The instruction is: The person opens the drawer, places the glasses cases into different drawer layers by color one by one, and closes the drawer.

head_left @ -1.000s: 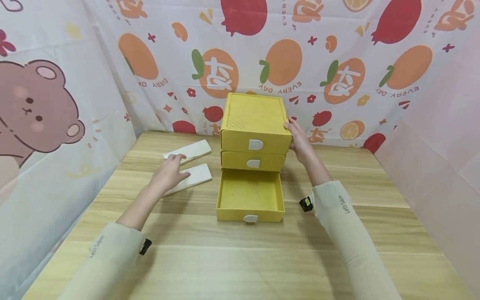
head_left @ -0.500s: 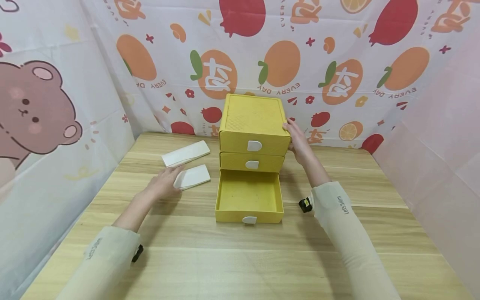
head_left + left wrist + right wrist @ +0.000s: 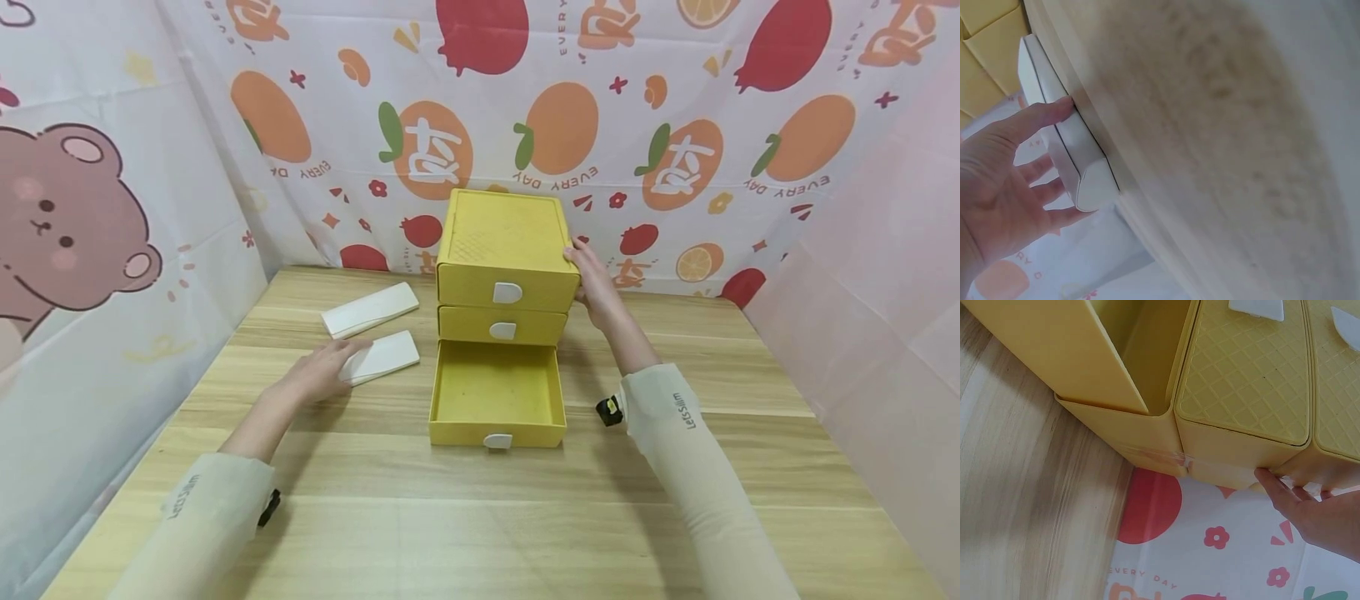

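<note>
My left hand (image 3: 315, 371) grips the left end of the nearer slim white case (image 3: 382, 358), which has a flap and resembles a glasses case. In the left wrist view the thumb lies along one long side of this white case (image 3: 1075, 144), and the fingers reach round the other. A second, similar white case (image 3: 371, 310) lies just behind it. My right hand (image 3: 597, 287) rests against the upper right side of a yellow drawer unit (image 3: 506, 229). Its lowest drawer (image 3: 495, 435) is pulled out with nothing in it; the upper two are closed.
The wooden table (image 3: 450, 517) bears everything. A fruit-print cloth (image 3: 480, 108) hangs close behind the drawer unit, and a bear-print cloth (image 3: 75, 225) hangs on the left. The pulled-out drawer juts forward between the forearms.
My left hand has come down from above the two cases, moving left and toward me, and has taken the nearer one by its left end. The right hand keeps its place.
</note>
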`<control>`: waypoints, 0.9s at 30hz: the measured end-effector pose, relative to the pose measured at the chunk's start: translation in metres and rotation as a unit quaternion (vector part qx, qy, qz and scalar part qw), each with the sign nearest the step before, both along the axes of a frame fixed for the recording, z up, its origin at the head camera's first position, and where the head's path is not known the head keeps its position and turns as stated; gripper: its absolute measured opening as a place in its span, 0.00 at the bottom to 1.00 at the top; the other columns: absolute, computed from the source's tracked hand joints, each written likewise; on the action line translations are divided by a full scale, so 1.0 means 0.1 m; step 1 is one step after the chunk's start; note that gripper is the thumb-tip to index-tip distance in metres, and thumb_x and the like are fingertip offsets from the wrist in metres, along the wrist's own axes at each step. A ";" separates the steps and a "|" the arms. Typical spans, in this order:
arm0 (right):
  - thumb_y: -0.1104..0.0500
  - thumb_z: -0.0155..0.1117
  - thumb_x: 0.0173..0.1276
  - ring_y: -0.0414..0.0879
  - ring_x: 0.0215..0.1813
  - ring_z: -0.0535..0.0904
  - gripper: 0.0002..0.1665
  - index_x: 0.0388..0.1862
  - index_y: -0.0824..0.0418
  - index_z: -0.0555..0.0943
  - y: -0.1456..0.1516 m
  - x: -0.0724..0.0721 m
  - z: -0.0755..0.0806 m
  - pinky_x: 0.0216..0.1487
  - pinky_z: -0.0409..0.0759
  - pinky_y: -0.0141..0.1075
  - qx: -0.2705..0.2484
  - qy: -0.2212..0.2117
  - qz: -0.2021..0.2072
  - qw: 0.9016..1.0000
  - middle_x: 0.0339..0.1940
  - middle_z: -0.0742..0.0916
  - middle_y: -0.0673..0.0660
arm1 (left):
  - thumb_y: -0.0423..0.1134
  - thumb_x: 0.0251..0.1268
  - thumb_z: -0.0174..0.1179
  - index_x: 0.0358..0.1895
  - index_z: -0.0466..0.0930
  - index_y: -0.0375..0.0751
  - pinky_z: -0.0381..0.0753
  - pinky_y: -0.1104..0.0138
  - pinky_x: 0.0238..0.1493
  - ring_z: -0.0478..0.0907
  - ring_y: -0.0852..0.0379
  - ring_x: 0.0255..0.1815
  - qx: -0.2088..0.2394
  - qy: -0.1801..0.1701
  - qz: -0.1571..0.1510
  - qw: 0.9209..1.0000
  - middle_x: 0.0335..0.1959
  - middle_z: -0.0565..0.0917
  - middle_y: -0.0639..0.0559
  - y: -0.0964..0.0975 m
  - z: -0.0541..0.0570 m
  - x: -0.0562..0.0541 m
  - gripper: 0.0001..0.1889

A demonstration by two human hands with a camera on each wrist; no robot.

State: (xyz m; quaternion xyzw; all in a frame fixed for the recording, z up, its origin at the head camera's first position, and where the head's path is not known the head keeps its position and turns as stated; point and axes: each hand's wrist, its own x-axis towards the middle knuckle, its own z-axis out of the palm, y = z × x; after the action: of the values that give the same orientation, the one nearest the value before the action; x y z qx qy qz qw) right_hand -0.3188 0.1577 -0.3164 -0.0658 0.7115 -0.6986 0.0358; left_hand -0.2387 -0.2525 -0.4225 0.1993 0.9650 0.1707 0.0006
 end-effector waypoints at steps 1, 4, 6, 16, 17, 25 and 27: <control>0.48 0.45 0.71 0.50 0.53 0.71 0.33 0.73 0.49 0.54 0.00 0.00 0.00 0.48 0.72 0.41 -0.001 -0.001 -0.002 1.000 0.66 0.65 0.57 | 0.25 0.47 0.63 0.65 0.62 0.37 0.68 0.38 0.42 0.64 0.26 0.53 -0.002 0.001 0.001 1.000 0.57 0.66 0.26 0.00 0.00 0.00 0.36; 0.48 0.46 0.71 0.50 0.51 0.72 0.33 0.73 0.49 0.54 -0.01 0.00 0.00 0.46 0.73 0.41 -0.004 -0.003 -0.004 1.000 0.66 0.65 0.58 | 0.25 0.46 0.64 0.64 0.63 0.38 0.70 0.39 0.40 0.65 0.27 0.52 -0.010 0.005 0.002 1.000 0.56 0.67 0.27 0.00 0.01 -0.01 0.37; 0.48 0.46 0.71 0.50 0.51 0.72 0.33 0.73 0.49 0.54 -0.01 0.00 0.00 0.47 0.72 0.41 0.000 -0.004 -0.002 1.000 0.66 0.65 0.57 | 0.25 0.44 0.65 0.64 0.63 0.38 0.71 0.41 0.39 0.66 0.28 0.52 -0.014 0.010 0.001 1.000 0.56 0.67 0.26 0.01 0.01 -0.01 0.37; 0.47 0.46 0.71 0.53 0.57 0.68 0.34 0.73 0.49 0.53 0.00 0.02 0.02 0.54 0.69 0.47 0.005 -0.005 0.000 1.000 0.69 0.62 0.56 | 0.26 0.40 0.66 0.64 0.64 0.39 0.73 0.43 0.36 0.68 0.30 0.51 -0.018 0.010 0.003 1.000 0.55 0.68 0.26 0.04 0.04 -0.02 0.39; 0.47 0.46 0.71 0.53 0.57 0.68 0.34 0.73 0.49 0.53 0.00 0.01 0.02 0.54 0.69 0.47 0.003 -0.006 -0.002 1.000 0.69 0.62 0.56 | 0.26 0.40 0.66 0.64 0.64 0.40 0.73 0.44 0.35 0.68 0.30 0.51 -0.017 0.009 0.003 1.000 0.55 0.69 0.27 0.04 0.03 -0.02 0.40; 0.48 0.46 0.71 0.53 0.55 0.69 0.33 0.73 0.48 0.53 0.00 0.00 0.01 0.53 0.70 0.47 0.005 -0.001 0.001 1.000 0.68 0.62 0.56 | 0.26 0.39 0.67 0.64 0.64 0.41 0.73 0.46 0.33 0.69 0.32 0.50 -0.013 0.003 0.002 1.000 0.55 0.69 0.27 0.02 0.04 -0.01 0.40; 0.48 0.45 0.71 0.53 0.55 0.69 0.33 0.73 0.48 0.53 0.01 0.00 0.01 0.53 0.70 0.47 0.007 -0.001 0.003 1.000 0.69 0.61 0.56 | 0.26 0.38 0.68 0.64 0.65 0.41 0.73 0.47 0.32 0.70 0.33 0.49 -0.012 0.003 0.001 1.000 0.55 0.70 0.27 0.02 0.07 -0.01 0.41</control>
State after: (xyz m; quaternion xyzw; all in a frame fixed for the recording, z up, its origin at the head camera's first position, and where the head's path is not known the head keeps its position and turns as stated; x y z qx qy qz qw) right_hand -0.3184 0.1582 -0.3156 -0.0671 0.7162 -0.6935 0.0386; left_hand -0.2393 -0.2506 -0.4159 0.1987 0.9672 0.1582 -0.0005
